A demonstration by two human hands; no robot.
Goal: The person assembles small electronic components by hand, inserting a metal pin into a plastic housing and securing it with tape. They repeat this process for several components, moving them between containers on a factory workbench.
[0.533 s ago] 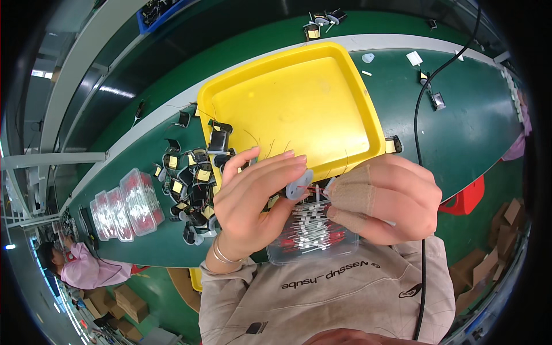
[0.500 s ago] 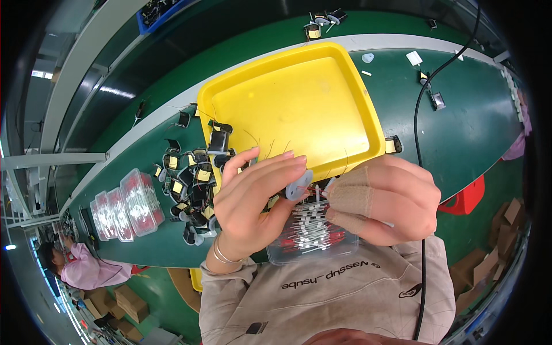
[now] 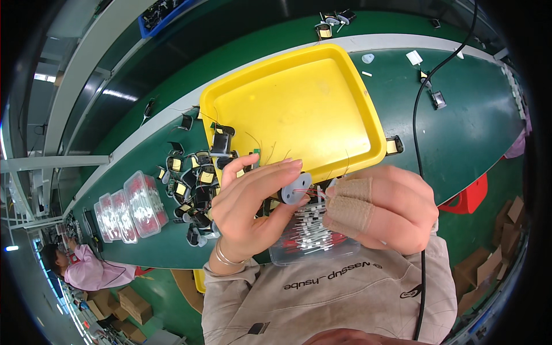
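My left hand (image 3: pixel 244 204), with bracelets at its wrist, grips a small wire coil whose grey round end disc (image 3: pixel 296 188) with holes faces right. The coil's body is mostly hidden behind the fingers. Thin reddish wires (image 3: pixel 310 191) run from the disc to my right hand (image 3: pixel 397 210). Its fingers, two of them wrapped in tan tape, are pinched on those wires. Below both hands a clear plastic box (image 3: pixel 282 253) holds many white-sleeved leads with red parts. The yellow tray (image 3: pixel 299 103) lies just beyond my hands.
Black coils with yellow labels (image 3: pixel 198 184) are heaped left of the tray. Clear boxes of leads (image 3: pixel 141 204) stand further left. A black cable (image 3: pixel 418 115) hangs down at the right. A red stool (image 3: pixel 474 192) stands at right; a co-worker in pink (image 3: pixel 92 267) sits far left.
The grey disc has turned to face more to the right, so its holes and the wires show better. My right hand has shifted slightly, and the whole view has moved a little.
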